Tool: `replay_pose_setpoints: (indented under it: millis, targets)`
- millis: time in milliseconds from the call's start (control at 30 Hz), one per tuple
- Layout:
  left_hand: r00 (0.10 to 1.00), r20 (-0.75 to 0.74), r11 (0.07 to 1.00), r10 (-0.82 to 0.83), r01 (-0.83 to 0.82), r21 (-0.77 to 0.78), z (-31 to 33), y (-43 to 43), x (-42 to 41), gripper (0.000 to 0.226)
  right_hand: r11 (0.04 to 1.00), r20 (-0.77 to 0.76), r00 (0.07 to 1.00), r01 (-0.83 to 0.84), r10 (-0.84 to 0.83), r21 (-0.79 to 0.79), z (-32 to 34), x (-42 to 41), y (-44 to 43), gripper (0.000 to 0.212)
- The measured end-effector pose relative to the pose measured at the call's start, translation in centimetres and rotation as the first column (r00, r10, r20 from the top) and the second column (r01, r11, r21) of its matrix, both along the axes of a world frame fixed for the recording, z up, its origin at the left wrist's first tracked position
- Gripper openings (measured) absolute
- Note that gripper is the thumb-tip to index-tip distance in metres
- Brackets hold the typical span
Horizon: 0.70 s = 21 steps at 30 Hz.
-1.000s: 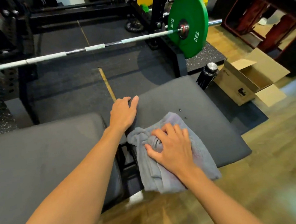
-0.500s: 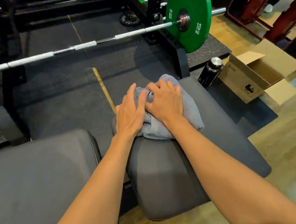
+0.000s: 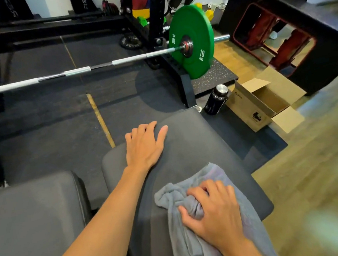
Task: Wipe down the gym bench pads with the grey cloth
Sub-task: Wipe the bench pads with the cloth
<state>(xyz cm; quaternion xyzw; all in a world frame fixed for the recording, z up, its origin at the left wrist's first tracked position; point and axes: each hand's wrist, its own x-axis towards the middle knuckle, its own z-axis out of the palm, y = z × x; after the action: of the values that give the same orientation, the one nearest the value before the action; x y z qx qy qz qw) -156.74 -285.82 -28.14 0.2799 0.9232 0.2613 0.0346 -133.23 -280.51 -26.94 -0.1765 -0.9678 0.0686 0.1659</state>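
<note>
Head view: right hand point(image 3: 215, 216) clenched on grey cloth point(image 3: 191, 190), now pulled back from far end to near edge of seat pad point(image 3: 197, 145). Left hand point(image 3: 145, 147) flat, released, bracing pad. One stroke done; back pad point(image 3: 31, 215) unwiped.

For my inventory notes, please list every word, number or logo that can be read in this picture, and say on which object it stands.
"10 KG": on the green weight plate, lower right of its hub.
"10" with small letters, upside down: same plate, upper left.
"REP", cut off: on a black upright at the back wall.
Print and dark logo on the cardboard box: too small to read.
</note>
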Motion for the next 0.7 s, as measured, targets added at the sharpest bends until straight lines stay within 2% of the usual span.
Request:
replay_pose_setpoints:
  millis: [133, 200, 267, 333, 500, 633, 700]
  targets:
    - [0.997, 0.078, 0.993, 0.016, -0.025, 0.119, -0.8, 0.2, -0.7, 0.069, 0.995, -0.049, 0.994, 0.096, -0.094, 0.034, 0.2, -9.3, 3.1, 0.033]
    - [0.992, 0.122, 0.99, 0.025, -0.042, 0.136, -0.7, 0.3, -1.1, 0.076, 0.992, -0.024, 0.992, 0.126, -0.125, 0.03, 0.5, -15.2, 4.9, 0.038]
    - [0.984, 0.176, 0.984, 0.029, -0.059, 0.166, -0.6, 0.3, -1.1, 0.076, 0.993, 0.036, 0.993, 0.114, -0.115, 0.024, 0.5, -19.0, 6.1, 0.038]
    - [0.979, 0.202, 0.981, 0.014, -0.052, 0.187, -0.6, -0.1, -1.0, 0.075, 0.996, 0.033, 0.996, 0.077, -0.079, 0.032, 0.2, -20.1, 6.5, 0.038]
    - [0.979, 0.202, 0.991, 0.019, -0.044, 0.123, 0.1, -0.3, -1.0, 0.059, 0.999, -0.007, 0.999, 0.041, -0.041, 0.004, 0.7, -12.3, 4.9, 0.043]
    - [0.995, 0.094, 0.998, 0.044, -0.04, -0.049, 0.6, 0.5, -0.3, 0.052, 1.0, 0.019, 0.999, 0.029, -0.029, 0.0, 0.6, -1.8, 3.5, 0.037]
    - [0.996, 0.071, 0.996, 0.062, -0.057, -0.072, 0.7, 1.0, 0.3, 0.055, 0.999, 0.021, 0.999, 0.043, -0.043, -0.006, 0.3, 1.1, 2.9, 0.035]
